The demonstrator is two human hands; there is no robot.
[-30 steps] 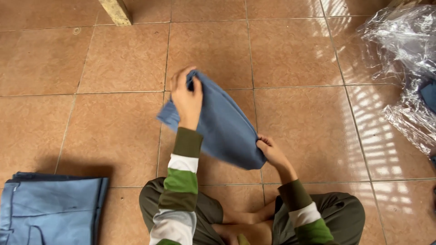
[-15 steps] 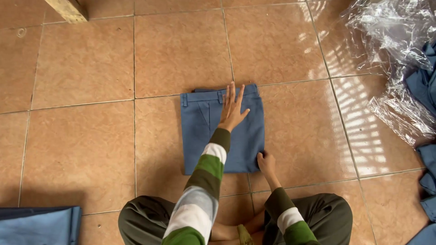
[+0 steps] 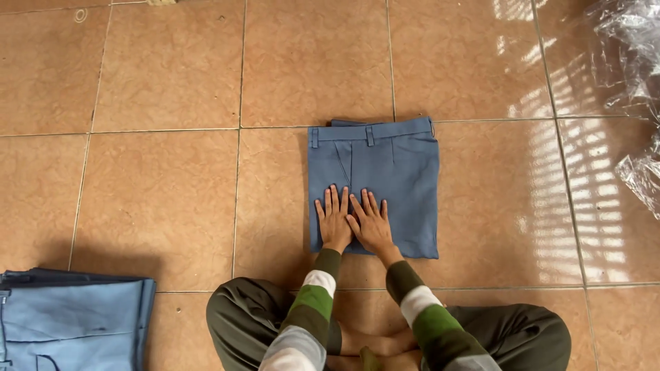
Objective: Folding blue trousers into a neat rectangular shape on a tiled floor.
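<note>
Setting: indoor floor workspace, likely a home or small garment-packing room; cannot tell which. Evidence: glazed terracotta floor tiles with grout lines, striped sunlight falling at right. Person sits cross-legged directly on the floor. Folded blue trousers lie flat; stack of like garments lower left; crumpled clear plastic bags at right edge.

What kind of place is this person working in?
Probably a home or small garment workroom floor: a brown tiled floor, folded blue trousers pressed flat under both hands, a stack of blue garments nearby, and clear plastic bags at one side.
</note>
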